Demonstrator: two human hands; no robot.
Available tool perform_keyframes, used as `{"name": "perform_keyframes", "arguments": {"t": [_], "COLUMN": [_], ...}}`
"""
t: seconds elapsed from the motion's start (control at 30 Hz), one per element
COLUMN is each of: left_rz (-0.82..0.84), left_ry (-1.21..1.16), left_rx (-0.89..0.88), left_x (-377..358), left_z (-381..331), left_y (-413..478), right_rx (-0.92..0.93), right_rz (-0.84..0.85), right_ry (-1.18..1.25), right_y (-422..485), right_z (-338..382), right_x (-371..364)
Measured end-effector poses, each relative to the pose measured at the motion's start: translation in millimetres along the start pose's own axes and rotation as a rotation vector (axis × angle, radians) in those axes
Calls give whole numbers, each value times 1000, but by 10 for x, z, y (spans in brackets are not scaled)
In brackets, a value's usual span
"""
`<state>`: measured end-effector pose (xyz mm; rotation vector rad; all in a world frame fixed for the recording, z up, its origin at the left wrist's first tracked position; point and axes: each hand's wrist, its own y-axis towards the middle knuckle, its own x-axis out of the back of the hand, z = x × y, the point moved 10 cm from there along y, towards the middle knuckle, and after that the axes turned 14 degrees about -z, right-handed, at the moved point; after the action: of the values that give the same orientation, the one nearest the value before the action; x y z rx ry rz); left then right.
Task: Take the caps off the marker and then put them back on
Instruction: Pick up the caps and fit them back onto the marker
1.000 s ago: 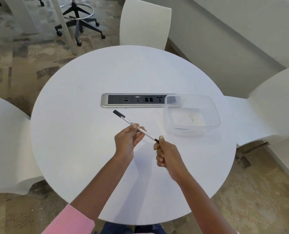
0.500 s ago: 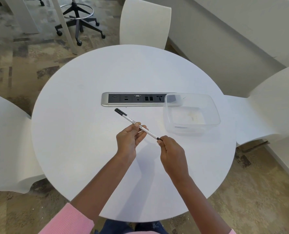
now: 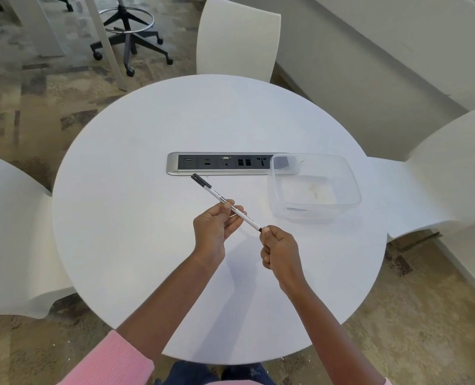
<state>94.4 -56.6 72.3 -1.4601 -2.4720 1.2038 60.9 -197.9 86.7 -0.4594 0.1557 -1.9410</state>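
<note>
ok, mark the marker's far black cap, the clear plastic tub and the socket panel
Black cap on white marker's far end (image 3: pixel 201 181): head view, cap's middle.
Clear rectangular plastic tub (image 3: pixel 308 213): head view, near wall.
Silver-and-black socket panel (image 3: pixel 225 164): head view, dark face centre.

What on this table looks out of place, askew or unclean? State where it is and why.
The clear container sits with its far left corner over the right end of the socket strip, covering part of it. Faint yellowish smudges mark its floor. Nothing else stands out.
</note>
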Motion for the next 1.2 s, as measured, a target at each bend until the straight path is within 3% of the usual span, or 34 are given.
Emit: {"name": "perform_keyframes", "arguments": {"t": [0.4,0.63,0.73,0.87,1.0,1.1,1.2], "left_rz": [9,21,22,19,-11,-41,-53], "left_ry": [11,58,54,22,-20,-61,-85], "left_rx": [-37,-67,-57,-31,-16,-9,-9], "left_x": [15,26,42,36,47,86,120], "left_z": [-28,-36,-10,13,-30,-68,-100], "left_y": [-10,-15,-20,-6,28,48,51], "right_rx": [-434,-942,-1034,-780,-118,288,526], "right_rz": [183,317,358,271,20,-138,-196], "right_ry": [293,705,814,569,-11,-154,-240], "right_y": [-120,-315,-367,-200,63,20,-78], "right_z": [-207,-355,-331,-334,-67,213,342], "right_x": [-191,-370,-409,-294,-20,116,156]}}
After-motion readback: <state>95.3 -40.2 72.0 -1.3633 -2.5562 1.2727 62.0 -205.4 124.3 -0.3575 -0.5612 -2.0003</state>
